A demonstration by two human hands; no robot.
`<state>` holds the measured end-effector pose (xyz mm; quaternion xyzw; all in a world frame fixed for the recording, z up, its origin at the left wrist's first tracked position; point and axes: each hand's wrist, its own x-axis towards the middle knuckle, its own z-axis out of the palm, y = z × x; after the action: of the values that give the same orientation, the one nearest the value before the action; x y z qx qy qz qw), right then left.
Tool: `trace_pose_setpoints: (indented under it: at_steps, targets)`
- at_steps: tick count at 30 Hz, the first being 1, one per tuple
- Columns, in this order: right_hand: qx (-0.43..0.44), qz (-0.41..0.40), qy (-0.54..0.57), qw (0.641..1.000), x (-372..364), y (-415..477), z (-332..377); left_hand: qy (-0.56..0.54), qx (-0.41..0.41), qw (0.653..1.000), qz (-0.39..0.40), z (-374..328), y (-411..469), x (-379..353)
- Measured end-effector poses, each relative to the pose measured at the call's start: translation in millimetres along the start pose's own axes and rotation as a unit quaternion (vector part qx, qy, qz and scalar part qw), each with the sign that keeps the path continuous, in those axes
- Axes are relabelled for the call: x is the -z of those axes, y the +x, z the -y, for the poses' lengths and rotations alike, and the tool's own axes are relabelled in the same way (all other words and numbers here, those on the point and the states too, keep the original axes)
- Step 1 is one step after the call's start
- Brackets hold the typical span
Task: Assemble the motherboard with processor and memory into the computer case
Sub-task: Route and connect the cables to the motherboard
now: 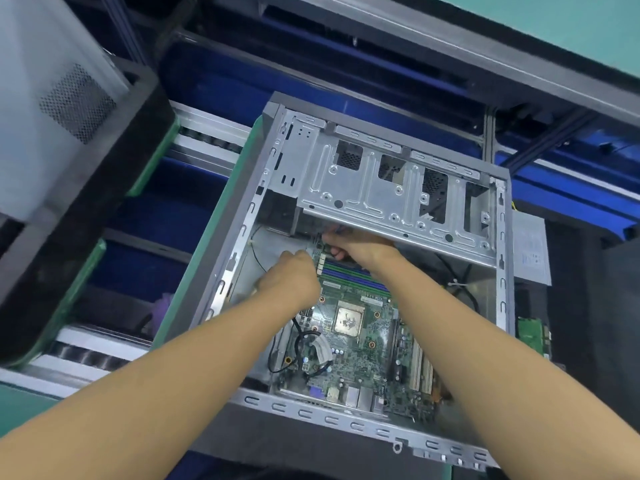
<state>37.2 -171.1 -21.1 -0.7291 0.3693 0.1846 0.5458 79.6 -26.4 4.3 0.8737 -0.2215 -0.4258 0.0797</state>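
Note:
An open grey computer case [377,424] lies on its side with a green motherboard [356,355] inside. The processor [348,319] sits in its socket at the board's middle, and blue and green memory slots [349,275] run across the far part. My left hand [289,277] is curled at the board's far left corner, beside a thin black wire. My right hand [353,245] reaches under the metal drive bay [381,188], fingers bent at the board's far edge. What either hand pinches is hidden.
A second case with a mesh vent [78,102] rests on a black tray [104,174] at the left. A green pallet [207,251] carries my case on a roller conveyor [100,351]. Black cables [464,289] lie inside at the right, and another green board [531,336] sits outside the case.

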Motion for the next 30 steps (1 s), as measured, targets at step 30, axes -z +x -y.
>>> trace_pose_setpoints:
  at_steps: [30]
  targets:
    - [0.03, 0.051, -0.132, 0.989, 15.5, -10.7, -18.6, -0.227, 0.074, 0.971, 0.018, -7.4, 5.1, 1.9]
